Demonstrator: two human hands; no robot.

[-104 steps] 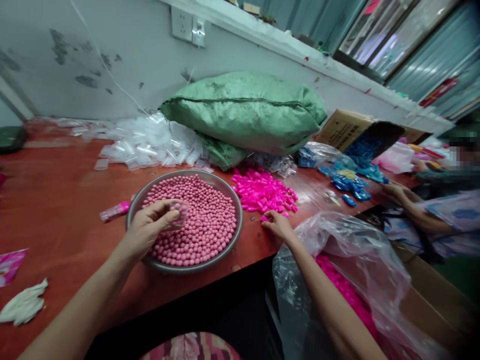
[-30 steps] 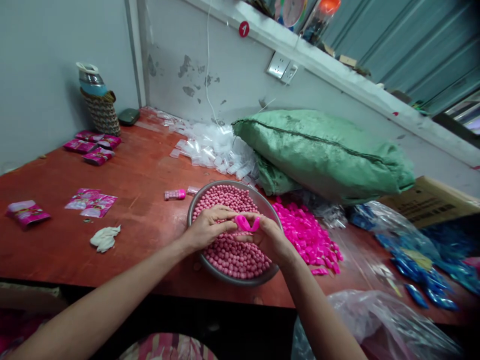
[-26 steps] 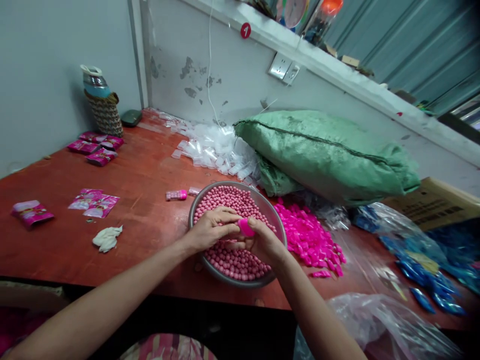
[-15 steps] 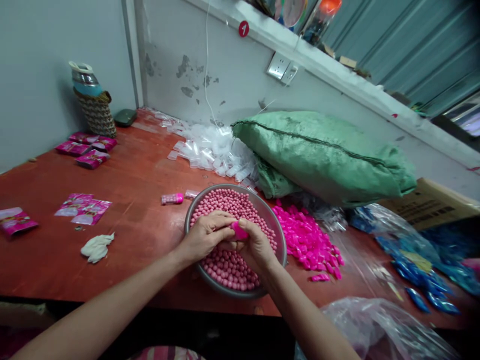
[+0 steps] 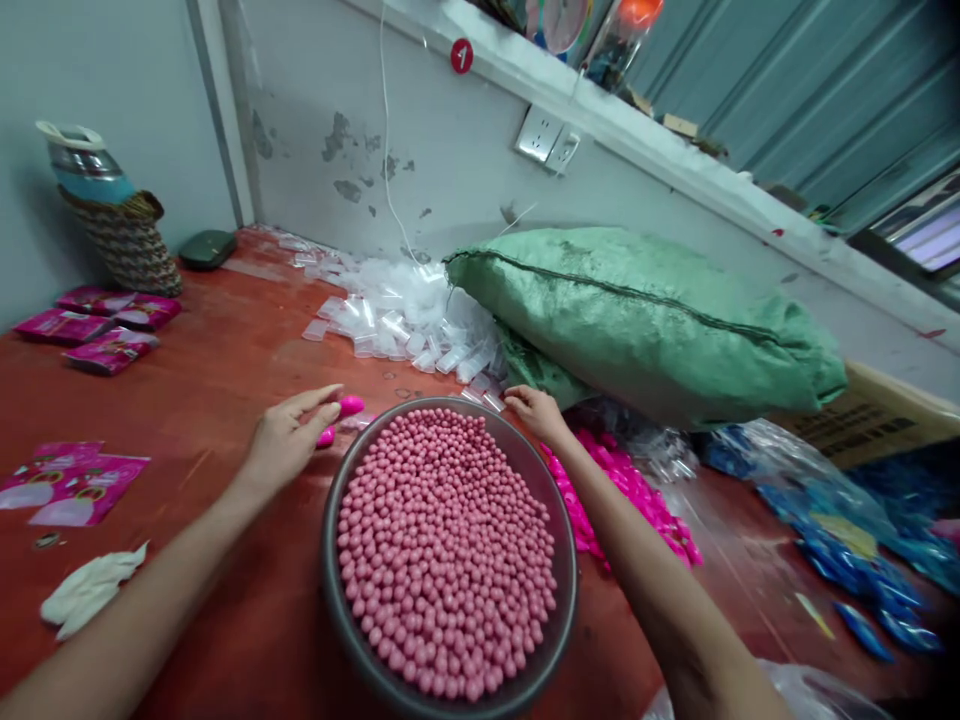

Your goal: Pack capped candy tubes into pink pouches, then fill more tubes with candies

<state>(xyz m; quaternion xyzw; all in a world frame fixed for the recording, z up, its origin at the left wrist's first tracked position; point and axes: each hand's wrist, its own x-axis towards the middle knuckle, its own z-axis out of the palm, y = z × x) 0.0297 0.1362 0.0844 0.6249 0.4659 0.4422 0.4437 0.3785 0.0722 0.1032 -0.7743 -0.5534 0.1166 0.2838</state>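
Note:
My left hand is at the left rim of a grey bowl, thumb and fingers closed around a small tube. Its bright pink cap sticks out past my fingertips, while the body is hidden by the hand. Just below, a second pink cap shows by my thumb. Beyond the bowl's far rim, my right hand has its fingers slightly bent and apart beside the nearest clear tubes; nothing shows in it. Round pink beads fill much of the bowl.
Clear empty tubes are heaped against the wall. A big green sack lies behind the bowl, with loose pink caps to its front. Blue packets lie at right; pink packets, printed sheets and a white glove-like item at left.
My hands have parted from above the beads, where they held a pink-capped piece together. The left went left with a capped tube; the right reached forward to the clear tubes. The view shifted too.

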